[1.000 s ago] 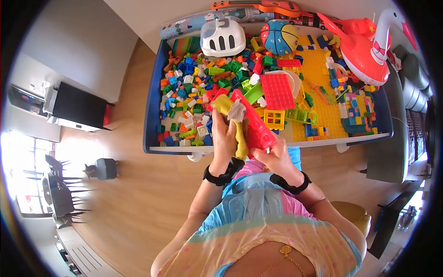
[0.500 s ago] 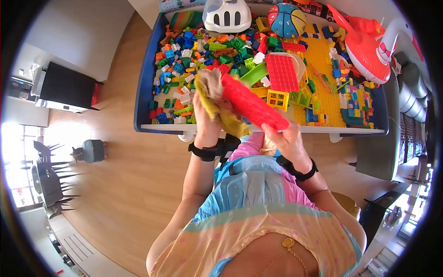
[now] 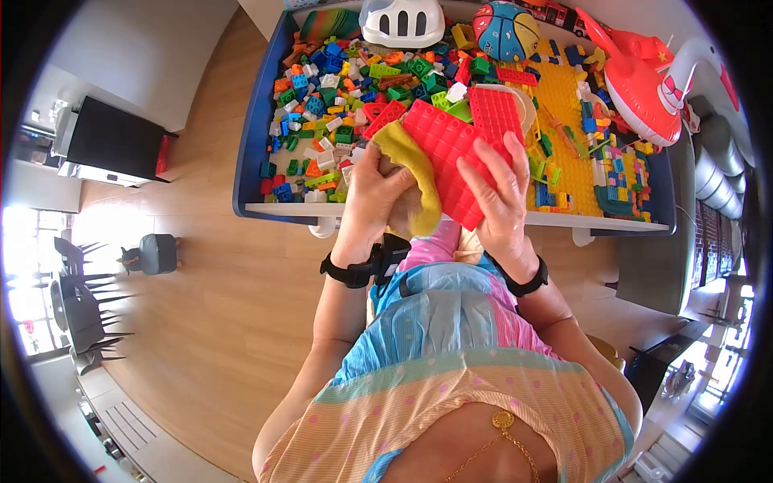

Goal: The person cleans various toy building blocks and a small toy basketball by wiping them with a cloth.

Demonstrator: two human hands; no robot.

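Note:
My left hand [image 3: 372, 197] is closed on a yellow-green cloth [image 3: 431, 193] with a greyish underside. The cloth lies against the left edge of a red studded building plate [image 3: 439, 133], which is tilted above the table's front edge. My right hand [image 3: 501, 201] rests along the plate's right side, its fingers stretched out and apart over the studs. Part of the plate is hidden by the cloth and fingers. Behind it, a second red studded plate [image 3: 493, 109] stands among the bricks.
The play table [image 3: 254, 161] has a blue rim and many loose bricks [image 3: 322, 105]. A yellow baseplate [image 3: 564, 121] lies at right. At the back are a white toy with slots [image 3: 403, 22], a ball [image 3: 506, 32] and a red-and-white inflatable [image 3: 640, 101].
The red plate has turned so its broad studded face shows. My right hand's fingers have gone from gripping its end to spreading over it. The cloth has shifted along the left edge.

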